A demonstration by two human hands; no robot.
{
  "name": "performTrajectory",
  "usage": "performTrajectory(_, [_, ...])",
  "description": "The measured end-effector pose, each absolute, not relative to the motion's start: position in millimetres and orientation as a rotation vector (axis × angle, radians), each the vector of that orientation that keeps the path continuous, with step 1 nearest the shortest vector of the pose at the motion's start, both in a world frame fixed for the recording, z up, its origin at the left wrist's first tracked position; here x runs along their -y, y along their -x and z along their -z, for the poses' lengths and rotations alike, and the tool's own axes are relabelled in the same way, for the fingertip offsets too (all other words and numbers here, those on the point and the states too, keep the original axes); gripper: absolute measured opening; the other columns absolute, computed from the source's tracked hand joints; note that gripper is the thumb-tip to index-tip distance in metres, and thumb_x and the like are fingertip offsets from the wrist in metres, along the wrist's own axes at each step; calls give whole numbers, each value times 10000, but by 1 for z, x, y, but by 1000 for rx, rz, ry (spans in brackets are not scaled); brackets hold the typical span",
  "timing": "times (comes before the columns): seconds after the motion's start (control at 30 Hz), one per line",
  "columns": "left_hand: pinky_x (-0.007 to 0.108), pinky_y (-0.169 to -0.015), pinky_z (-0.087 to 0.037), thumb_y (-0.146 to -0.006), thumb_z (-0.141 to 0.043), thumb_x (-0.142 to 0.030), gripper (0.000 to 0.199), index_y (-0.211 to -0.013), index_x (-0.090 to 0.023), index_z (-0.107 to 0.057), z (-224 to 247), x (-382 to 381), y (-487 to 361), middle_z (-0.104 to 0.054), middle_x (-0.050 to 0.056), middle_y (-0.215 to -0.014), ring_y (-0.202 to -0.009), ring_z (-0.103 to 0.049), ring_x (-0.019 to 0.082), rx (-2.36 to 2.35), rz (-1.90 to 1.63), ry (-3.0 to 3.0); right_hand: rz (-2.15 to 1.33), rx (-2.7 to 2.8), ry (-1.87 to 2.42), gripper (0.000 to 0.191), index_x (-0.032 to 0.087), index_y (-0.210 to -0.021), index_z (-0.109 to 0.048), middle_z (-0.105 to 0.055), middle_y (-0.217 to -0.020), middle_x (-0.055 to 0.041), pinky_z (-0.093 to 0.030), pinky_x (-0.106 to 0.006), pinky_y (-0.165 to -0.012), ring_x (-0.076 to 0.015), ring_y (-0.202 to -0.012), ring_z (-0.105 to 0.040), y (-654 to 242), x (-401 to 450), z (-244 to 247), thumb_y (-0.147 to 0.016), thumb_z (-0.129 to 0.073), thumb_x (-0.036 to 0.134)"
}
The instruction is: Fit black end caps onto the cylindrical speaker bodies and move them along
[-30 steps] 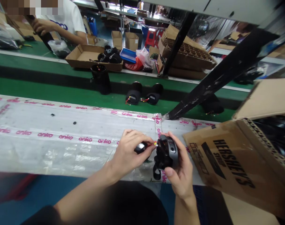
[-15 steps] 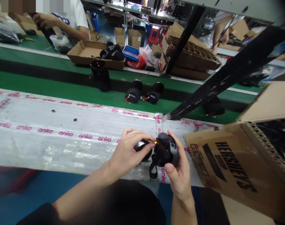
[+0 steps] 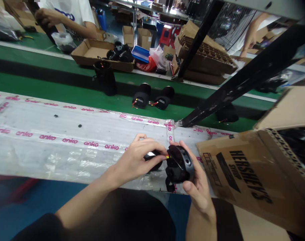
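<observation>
The person's right hand (image 3: 199,185) holds a black and grey round part (image 3: 180,164) above the near side of the bench (image 3: 42,120); its fingers are curved around the outer side, with the thumb at the lower edge. The left hand (image 3: 138,157) is just beside it, and its thumb and forefinger pinch a small yellow connector (image 3: 168,156) at the open dark face of this part. A shiny black piece (image 3: 157,163) shows behind the left fingers; one cannot tell if they grip it too. To the right of the hands stands a tilted cardboard box (image 3: 242,177). Beyond the bench, on a green belt (image 3: 74,88), two black cylinders (image 3: 141,96) with thin wires lie side by side.
</observation>
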State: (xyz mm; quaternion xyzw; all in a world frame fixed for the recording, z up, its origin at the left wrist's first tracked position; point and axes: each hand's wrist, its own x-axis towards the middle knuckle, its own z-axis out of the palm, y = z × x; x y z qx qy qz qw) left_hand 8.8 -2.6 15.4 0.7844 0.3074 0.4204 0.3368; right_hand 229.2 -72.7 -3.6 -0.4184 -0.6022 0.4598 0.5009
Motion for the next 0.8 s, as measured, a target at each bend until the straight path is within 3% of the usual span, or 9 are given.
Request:
performTrajectory(0.13, [402, -962, -376, -1014, -717, -177, 57, -1024, -223, -685, -17, 6, -11, -814, -38, -963, -902, -765, 160, -871, -1116, -2122, -1104, 1505, 1000, 798, 341, -1635, -480, -547, -1657, -77, -480, -506, -1254, -348, -1544, -508, -233, 69, -1, -934, -755, 606])
performTrajectory(0.3, [376, -943, -405, -950, -708, -135, 97, -962, -224, -672, -27, 4, -10, -786, -47, -929, -905, -741, 161, -887, -973, -2062, -1128, 1496, 994, 810, 314, -1636, -483, -537, -1660, -111, -465, -593, -1247, -394, -1548, -493, -235, 70, 2, -931, -746, 613])
performTrajectory(0.5, [418, -946, -438, -989, -589, -151, 121, -1028, -203, -690, -18, 0, -12, -782, 37, -966, -892, -720, 199, -783, -1052, -2380, -1189, 1345, 1022, 800, 209, -1665, -435, -537, -1649, -171, -431, -656, -1249, -412, -1496, -554, -236, 72, 20, -1003, -593, 631])
performTrajectory(0.6, [416, -940, -447, -978, -625, -157, 110, -1026, -217, -704, -10, 3, -12, -792, 32, -931, -868, -729, 199, -795, -1168, -2403, -1082, 1404, 1079, 746, 235, -1640, -485, -464, -1706, -135, -468, -606, -1243, -396, -1534, -511, -235, 76, 15, -1009, -622, 608])
performTrajectory(0.8, [394, -913, -403, -976, -674, -154, 72, -928, -207, -681, -19, 5, -11, -781, -9, -883, -843, -729, 169, -850, -1095, -2243, -978, 1653, 1153, 822, 301, -1676, -421, -515, -1675, -107, -420, -607, -1284, -381, -1558, -482, -238, 79, -9, -957, -777, 480])
